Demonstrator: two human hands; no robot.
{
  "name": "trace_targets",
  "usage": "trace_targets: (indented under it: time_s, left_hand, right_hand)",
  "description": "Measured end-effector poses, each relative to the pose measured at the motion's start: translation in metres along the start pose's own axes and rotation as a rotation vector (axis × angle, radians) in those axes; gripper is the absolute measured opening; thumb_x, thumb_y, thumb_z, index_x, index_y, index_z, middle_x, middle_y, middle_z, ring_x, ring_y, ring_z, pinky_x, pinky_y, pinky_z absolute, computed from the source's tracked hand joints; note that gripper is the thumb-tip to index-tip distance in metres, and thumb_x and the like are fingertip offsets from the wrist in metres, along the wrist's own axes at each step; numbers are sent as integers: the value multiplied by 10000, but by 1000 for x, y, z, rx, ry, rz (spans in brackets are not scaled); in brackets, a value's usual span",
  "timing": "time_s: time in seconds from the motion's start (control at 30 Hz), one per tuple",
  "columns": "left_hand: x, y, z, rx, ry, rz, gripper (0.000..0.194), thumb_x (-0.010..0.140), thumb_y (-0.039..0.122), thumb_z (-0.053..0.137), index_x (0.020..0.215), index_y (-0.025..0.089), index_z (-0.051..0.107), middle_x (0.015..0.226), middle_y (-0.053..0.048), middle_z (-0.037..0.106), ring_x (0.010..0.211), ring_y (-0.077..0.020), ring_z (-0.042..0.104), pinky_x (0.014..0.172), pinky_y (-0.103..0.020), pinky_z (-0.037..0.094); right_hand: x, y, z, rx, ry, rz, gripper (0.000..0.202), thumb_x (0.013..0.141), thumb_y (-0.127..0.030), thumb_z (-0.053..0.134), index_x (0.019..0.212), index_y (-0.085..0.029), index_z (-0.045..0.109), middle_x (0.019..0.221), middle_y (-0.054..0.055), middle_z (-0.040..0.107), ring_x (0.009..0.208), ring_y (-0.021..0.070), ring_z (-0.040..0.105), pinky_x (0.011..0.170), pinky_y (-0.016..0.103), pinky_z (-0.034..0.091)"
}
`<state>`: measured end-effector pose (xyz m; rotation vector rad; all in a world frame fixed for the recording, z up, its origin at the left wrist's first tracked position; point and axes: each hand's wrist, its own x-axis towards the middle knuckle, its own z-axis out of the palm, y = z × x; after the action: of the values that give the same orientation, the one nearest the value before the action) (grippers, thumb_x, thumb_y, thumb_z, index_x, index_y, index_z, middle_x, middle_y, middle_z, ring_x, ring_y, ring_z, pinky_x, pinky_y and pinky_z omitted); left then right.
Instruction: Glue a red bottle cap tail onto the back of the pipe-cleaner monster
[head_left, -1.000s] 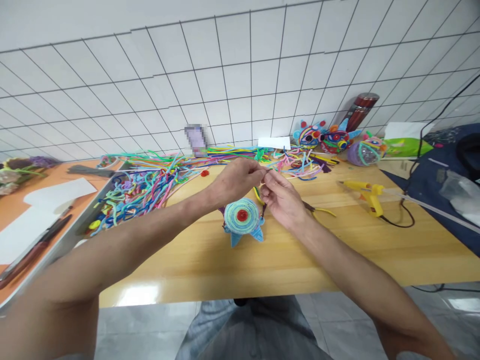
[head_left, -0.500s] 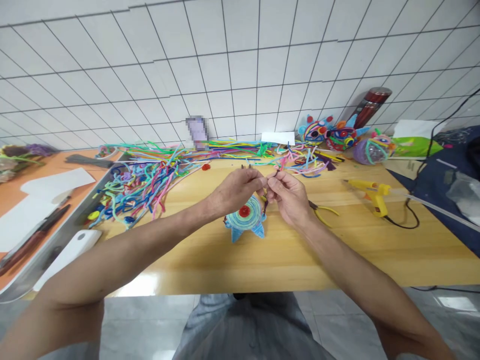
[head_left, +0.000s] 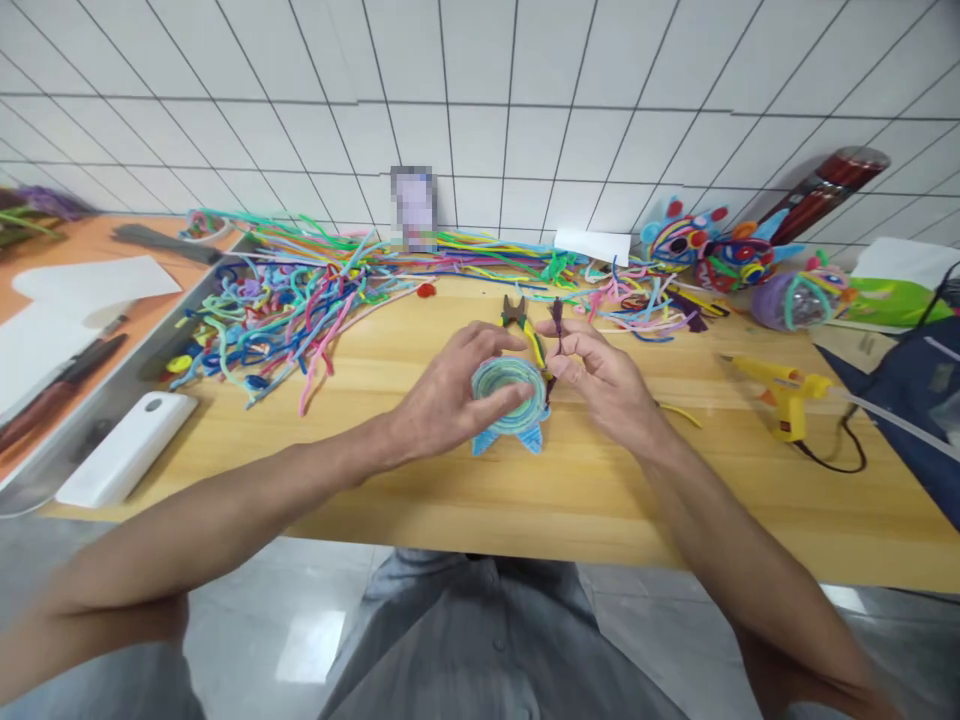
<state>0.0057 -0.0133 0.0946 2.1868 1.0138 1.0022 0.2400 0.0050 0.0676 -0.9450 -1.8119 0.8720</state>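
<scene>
Pale blue-green coils make up the round craft piece (head_left: 501, 377), which sits at mid-table with two blue points toward the front edge. Left hand (head_left: 439, 400): fingers spread at the far rim, thumb across the coils; whether it clamps the piece or merely rests on it cannot be told. Right hand (head_left: 611, 385): thumb and fingertips together on a purple tassel (head_left: 557, 318), held upright just beside the piece.

Likely faults: a loose pinch could let the thin tassel twist or slip; a hard press of the left thumb could flatten or shift the coils. Pliers (head_left: 535, 345) with parted jaws lie just behind the piece, where a forward reach could snag on them.

Room: bare wood on the tabletop (head_left: 420, 505) runs from the piece to the front edge. Leftward, heaped pipe cleaners (head_left: 292, 315) and a white power bank (head_left: 127, 450) limit travel; rightward, a gap separates the right hand from the yellow glue gun (head_left: 789, 400), whose cord could catch a wide sweep.
</scene>
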Motion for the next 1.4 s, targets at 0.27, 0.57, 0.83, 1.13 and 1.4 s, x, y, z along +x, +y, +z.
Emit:
trace_targets:
  time_s: [0.27, 0.57, 0.83, 1.13, 1.4]
  left_hand:
    - [-26, -49, 36, -10, 17, 119, 632, 897, 450, 832, 1405, 217, 538, 1538, -221, 582, 1513, -364, 513, 1236, -585, 447]
    - [-23, -64, 49, -84, 99, 189, 673, 889, 419, 841, 1434, 229, 494, 1483, -166, 655, 1369, -320, 652, 1150, -508, 530]
    - [-21, -63, 52, -91, 116, 196, 714, 873, 371, 857, 1464, 225, 484, 1483, -162, 663, 1373, -322, 660, 1143, -504, 543]
    - [-20, -66, 52, -63, 91, 224, 734, 896, 440, 847, 1490, 235, 468, 1540, -166, 637, 1433, -328, 630, 1157, -525, 538]
    - [-19, -68, 54, -82, 120, 271, 721, 905, 418, 840, 1491, 230, 464, 1523, -179, 646, 1422, -331, 637, 1145, -543, 547]
  right_hand:
    - [-2, -5, 2, -144, -178, -3, 192, 1021, -397, 687, 913, -239, 704, 1436, 113, 693, 1416, 293, 611, 1179, 495, 475]
    - [0, -6, 1, -150, -204, 8, 192, 1031, -407, 684, 916, -253, 694, 1368, 88, 714, 1353, 276, 646, 1130, 457, 505]
    - [2, -8, -2, -179, -229, 42, 205, 1023, -435, 685, 905, -267, 687, 1245, 83, 741, 1365, 298, 629, 1130, 493, 498]
    - [4, -8, 0, -193, -218, 16, 153, 1013, -376, 694, 907, -268, 679, 1308, 73, 745, 1339, 289, 652, 1133, 496, 497]
    - [4, -7, 0, -213, -218, 6, 152, 1000, -381, 717, 903, -270, 683, 1281, 64, 750, 1304, 287, 668, 1112, 498, 507]
